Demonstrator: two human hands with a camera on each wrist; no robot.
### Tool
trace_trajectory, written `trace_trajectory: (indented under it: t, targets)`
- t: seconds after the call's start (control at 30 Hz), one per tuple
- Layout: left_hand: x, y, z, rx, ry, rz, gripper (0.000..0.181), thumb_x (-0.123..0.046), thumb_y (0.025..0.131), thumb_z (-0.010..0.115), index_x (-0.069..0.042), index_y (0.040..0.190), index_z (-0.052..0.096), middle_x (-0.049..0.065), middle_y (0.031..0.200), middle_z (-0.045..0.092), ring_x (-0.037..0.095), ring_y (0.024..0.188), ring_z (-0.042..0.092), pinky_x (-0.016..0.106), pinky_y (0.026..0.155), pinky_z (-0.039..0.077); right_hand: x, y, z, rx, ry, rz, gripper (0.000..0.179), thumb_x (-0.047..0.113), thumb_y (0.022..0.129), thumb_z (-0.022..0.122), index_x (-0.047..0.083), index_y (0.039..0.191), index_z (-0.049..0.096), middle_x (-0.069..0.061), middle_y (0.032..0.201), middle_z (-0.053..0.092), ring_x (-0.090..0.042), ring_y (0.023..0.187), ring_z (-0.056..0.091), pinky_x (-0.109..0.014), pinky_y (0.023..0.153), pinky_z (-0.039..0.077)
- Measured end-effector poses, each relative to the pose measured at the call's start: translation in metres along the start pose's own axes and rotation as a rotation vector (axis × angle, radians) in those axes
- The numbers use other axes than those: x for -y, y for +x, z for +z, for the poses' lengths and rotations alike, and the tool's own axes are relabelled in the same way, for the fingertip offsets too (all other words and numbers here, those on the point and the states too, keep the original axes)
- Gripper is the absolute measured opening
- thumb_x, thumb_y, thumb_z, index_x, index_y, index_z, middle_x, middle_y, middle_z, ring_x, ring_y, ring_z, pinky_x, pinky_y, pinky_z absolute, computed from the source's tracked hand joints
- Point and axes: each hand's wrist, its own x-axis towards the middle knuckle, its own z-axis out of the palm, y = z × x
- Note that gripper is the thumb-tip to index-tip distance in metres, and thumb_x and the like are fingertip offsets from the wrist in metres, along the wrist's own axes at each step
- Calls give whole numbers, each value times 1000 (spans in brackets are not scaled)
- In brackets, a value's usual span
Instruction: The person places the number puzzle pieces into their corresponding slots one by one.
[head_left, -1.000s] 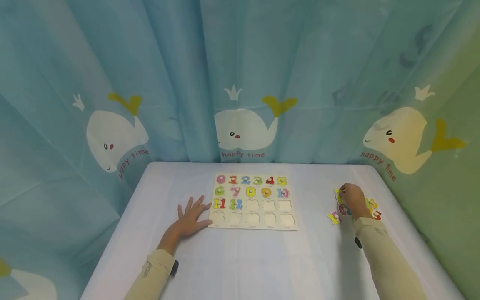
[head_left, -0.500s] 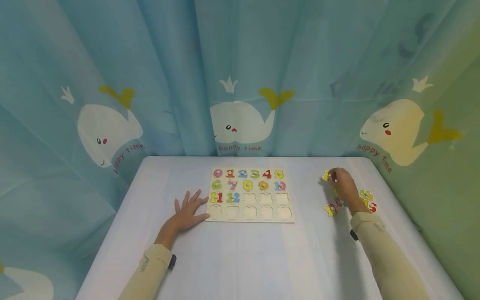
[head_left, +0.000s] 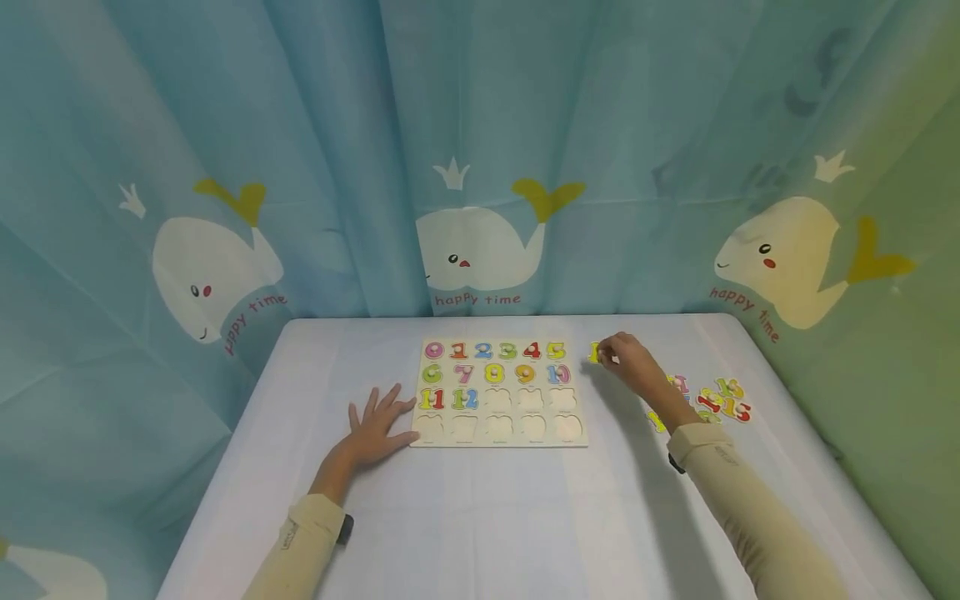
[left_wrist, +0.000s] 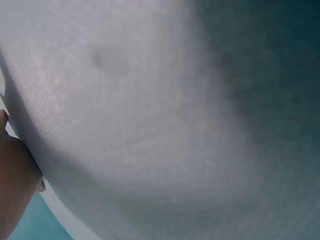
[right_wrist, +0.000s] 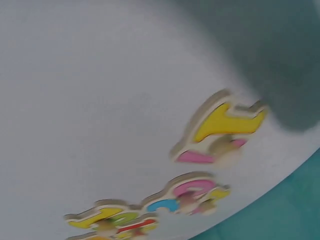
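My right hand (head_left: 628, 362) pinches a knobbed number puzzle piece (head_left: 594, 352) with a yellow digit, just above the table right of the board; the fingers hide the rest of it. My left hand (head_left: 373, 432) lies flat with fingers spread, thumb and fingertips at the left edge of the wooden number board (head_left: 498, 443). Pieces 0 to 12 sit in its upper recesses, while the other recesses show bare wood. In the left wrist view only part of the left hand (left_wrist: 17, 175) appears at the edge.
Several loose number pieces (head_left: 708, 402) lie in a cluster at the table's right. The right wrist view shows a yellow and pink piece (right_wrist: 225, 125) near others. A blue whale-print curtain (head_left: 480, 125) stands behind the white table (head_left: 480, 525).
My right hand has lifted the yellow-digit piece from the cluster and carried it left, close to the board's upper right corner. The left hand stays at the board's edge; the head view shifts slightly.
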Motion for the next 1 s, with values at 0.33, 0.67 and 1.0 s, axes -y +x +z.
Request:
trace_trajectory:
  t: [0.33,0.67,1.0]
  targets:
    - [-2,-6,-2,-8,-3,-7,64,-47,87,61,-15,141,45,15,155,15,44,138,-6,67,97,-16,51,13,31,289,77,-139,9,3,84,67,0,93,67,-3,86,61,-17,80,58,-32,72,50]
    - [0,-5,-3,-9,7,6,64,-47,87,61,-14,140,45,15,155,15,44,138,-5,68,98,-15,107,20,63,410,89,-158,10,6,87,65,5,96,69,1,89,63,-13,81,56,-28,77,49]
    - [-2,-1,-3,-4,12,16,64,-48,88,60,-15,141,45,15,155,15,44,138,-4,67,98,-15,129,32,87,311,75,-240,8,2,86,64,4,92,69,-1,84,62,-16,81,58,-25,76,49]
